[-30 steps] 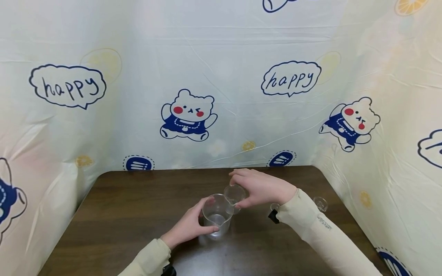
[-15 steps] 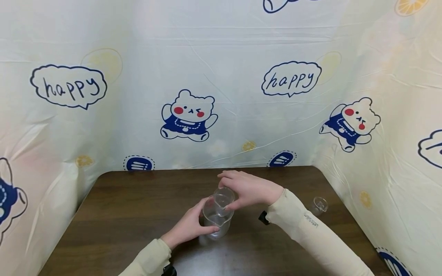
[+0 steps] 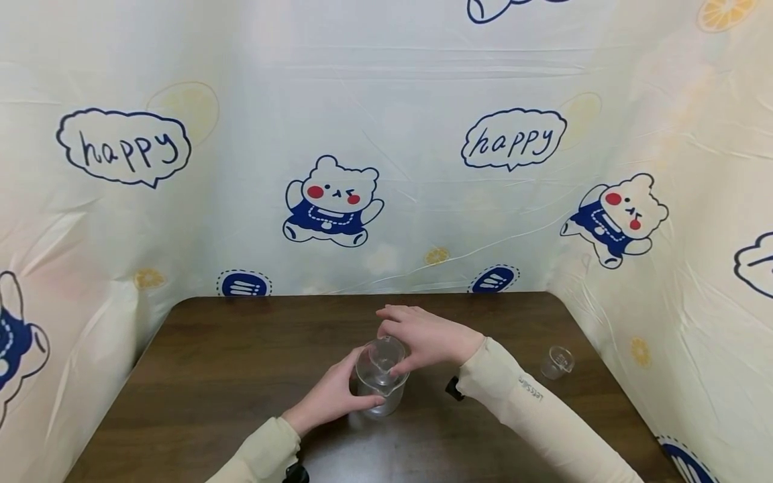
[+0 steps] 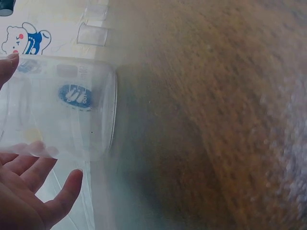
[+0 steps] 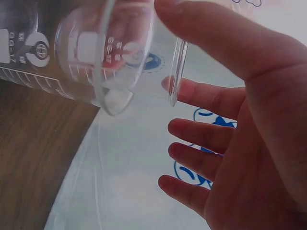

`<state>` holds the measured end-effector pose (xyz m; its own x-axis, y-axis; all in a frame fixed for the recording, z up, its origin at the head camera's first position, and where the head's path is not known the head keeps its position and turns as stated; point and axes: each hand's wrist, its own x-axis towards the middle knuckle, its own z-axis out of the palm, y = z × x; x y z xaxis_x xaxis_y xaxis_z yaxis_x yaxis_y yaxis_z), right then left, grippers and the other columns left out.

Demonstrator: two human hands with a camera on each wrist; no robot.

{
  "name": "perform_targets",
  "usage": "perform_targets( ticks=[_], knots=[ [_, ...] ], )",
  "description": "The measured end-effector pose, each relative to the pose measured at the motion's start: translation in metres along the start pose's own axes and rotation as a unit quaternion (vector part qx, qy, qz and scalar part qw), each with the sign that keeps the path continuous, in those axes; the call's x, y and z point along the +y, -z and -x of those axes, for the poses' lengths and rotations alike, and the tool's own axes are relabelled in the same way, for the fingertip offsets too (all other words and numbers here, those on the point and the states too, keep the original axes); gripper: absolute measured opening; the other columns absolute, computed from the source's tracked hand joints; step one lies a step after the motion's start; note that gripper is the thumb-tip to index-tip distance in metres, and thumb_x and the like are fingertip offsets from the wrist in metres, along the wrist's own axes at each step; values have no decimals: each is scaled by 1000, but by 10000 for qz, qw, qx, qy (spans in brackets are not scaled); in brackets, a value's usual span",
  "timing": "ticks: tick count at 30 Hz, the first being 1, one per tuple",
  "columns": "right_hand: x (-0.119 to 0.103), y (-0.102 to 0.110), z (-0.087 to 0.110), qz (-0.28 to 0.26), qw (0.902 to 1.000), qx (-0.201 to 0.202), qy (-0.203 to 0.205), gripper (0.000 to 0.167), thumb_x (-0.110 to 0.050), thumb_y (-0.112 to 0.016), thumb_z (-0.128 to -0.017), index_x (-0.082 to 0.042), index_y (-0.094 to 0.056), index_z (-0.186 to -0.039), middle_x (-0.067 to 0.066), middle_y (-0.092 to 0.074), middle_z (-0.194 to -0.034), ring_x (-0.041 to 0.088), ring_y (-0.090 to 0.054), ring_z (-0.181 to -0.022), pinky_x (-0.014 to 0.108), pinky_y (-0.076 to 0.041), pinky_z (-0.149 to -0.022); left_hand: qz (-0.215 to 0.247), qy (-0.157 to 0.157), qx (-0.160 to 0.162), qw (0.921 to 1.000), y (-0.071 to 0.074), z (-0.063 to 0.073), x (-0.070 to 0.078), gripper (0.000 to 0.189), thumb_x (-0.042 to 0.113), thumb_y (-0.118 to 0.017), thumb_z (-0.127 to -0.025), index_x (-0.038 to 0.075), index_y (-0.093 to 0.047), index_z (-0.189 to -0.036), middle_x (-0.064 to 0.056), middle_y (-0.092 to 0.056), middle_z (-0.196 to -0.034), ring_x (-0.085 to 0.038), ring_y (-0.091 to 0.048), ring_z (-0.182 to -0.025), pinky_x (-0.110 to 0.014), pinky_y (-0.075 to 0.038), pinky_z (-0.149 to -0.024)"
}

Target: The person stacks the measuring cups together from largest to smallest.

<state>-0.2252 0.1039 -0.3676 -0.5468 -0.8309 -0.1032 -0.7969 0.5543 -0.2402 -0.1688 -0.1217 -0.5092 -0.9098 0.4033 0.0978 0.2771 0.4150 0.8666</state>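
Observation:
A large clear glass beaker [image 3: 388, 401] stands upright on the dark wooden table, with my left hand [image 3: 338, 390] gripping it around its left side, thumb in front. Over it, my right hand [image 3: 427, 337] pinches the rim of a smaller clear beaker [image 3: 385, 355] between thumb and index finger. The smaller beaker's lower part is inside the large one. Seen from the right wrist, the small rim [image 5: 178, 72] sticks out past the large beaker's mouth, and the other right fingers are spread apart. White printing and scale marks [image 5: 38, 50] show on the large beaker's wall.
Another small beaker [image 3: 557, 363] stands on the right of the table [image 3: 253, 349], beyond the right sleeve [image 3: 531, 396]. Two small beakers, one in front [image 4: 92, 34], appear in the left wrist view's background. Printed sheeting [image 3: 423, 221] surrounds the table's back and sides.
The right hand has moved left and then lowered the smaller beaker from beside the large beaker's rim into its mouth. The left hand has kept its grip in place.

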Motion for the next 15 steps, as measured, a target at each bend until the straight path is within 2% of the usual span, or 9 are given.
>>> perform_targets(
  ticks=[15],
  knots=[
    [7,-29,-11,162,9997,-123,-129,54,-45,-90,-81,-22,-70,-125,9,-39,-164,32,-26,-156,51,-29,-123,-2,25,-37,10000,0,0,-2,92,45,-88,-83,15,-41,-156,-5,-56,-147,-24,-58,-128,-51,-50,-103]
  ],
)
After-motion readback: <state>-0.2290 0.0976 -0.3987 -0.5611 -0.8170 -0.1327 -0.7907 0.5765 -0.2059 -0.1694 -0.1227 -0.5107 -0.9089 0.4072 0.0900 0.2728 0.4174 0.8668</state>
